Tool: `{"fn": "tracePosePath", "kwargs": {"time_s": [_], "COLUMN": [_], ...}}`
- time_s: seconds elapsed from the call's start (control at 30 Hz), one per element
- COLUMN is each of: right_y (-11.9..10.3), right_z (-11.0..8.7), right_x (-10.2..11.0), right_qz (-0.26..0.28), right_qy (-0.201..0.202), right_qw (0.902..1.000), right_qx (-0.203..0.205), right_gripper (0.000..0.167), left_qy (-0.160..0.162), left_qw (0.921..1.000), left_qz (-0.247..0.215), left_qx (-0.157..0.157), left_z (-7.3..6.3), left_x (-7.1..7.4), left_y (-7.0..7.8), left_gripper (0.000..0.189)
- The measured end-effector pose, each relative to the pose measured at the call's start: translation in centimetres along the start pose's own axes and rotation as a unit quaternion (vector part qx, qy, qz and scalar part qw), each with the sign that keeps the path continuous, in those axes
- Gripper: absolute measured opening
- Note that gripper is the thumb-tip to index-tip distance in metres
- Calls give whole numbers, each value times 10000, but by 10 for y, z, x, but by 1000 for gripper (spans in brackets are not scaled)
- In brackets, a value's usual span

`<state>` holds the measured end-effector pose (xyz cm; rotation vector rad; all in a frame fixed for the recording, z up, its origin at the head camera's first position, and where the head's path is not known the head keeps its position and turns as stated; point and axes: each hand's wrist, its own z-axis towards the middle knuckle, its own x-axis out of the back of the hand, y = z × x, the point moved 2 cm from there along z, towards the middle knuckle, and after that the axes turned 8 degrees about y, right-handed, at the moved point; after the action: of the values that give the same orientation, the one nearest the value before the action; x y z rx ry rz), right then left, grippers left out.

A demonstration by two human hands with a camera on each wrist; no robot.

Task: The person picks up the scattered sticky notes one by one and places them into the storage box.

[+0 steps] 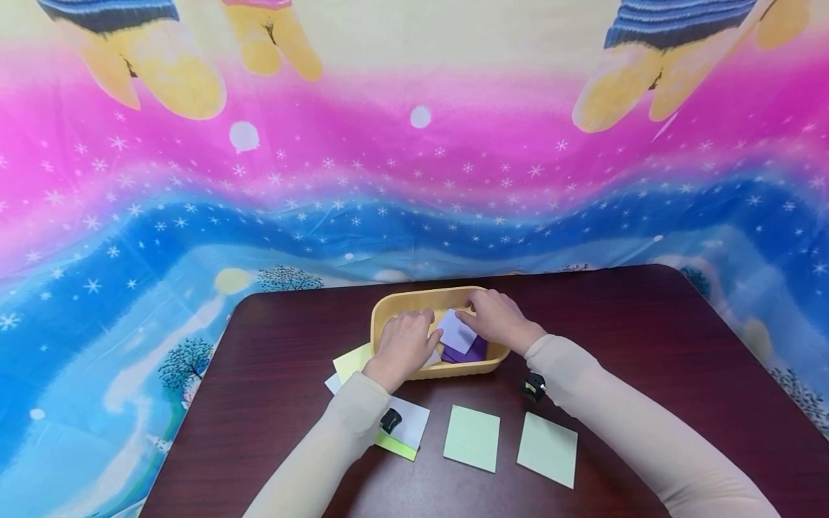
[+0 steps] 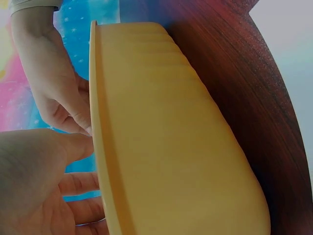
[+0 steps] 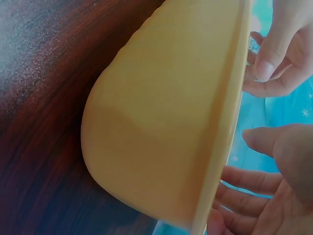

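Observation:
A yellow plastic basket [image 1: 388, 308] stands near the back of the table, with both hands reaching in over its near rim. Inside it, a lavender paper square [image 1: 457, 332] lies on top of purple squares [image 1: 476, 350]. My left hand [image 1: 405, 344] is over the left half, its fingers loosely bent and spread apart. Over the right half is my right hand [image 1: 499, 316], its thumb close to the lavender square's edge. In the right wrist view that thumb [image 3: 264, 139] and the fingers stand apart with nothing between them. The fingertips are partly hidden behind the basket wall [image 2: 146, 122].
Two pale green square pads [image 1: 471, 439] [image 1: 547, 450] lie in front of the basket. By the left sleeve, a pale lavender square [image 1: 411, 423] overlaps a yellow-green one [image 1: 396, 447]. Left of the basket, a pale yellow square [image 1: 350, 362] lies over a light blue one [image 1: 333, 383]. A patterned cloth [image 1: 414, 180] hangs behind the table.

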<state>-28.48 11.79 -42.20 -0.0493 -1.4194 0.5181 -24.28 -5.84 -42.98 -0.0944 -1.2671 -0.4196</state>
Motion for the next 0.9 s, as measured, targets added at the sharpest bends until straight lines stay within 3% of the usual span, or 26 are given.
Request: {"fn": "tracePosePath", "kwargs": {"time_s": [0.9], "right_y": [-12], "right_z": [-16], "right_x": [9], "right_qz": [289], "right_qy": [343], "right_qw": [9986], "right_qx": [296], "right_gripper": [30], "left_qy": [-5], "left_qw": [9999], "left_qz": [-142], "left_qx": [20], "left_z": [-3], "left_x": [4], "left_y": [0], "left_gripper": [31]}}
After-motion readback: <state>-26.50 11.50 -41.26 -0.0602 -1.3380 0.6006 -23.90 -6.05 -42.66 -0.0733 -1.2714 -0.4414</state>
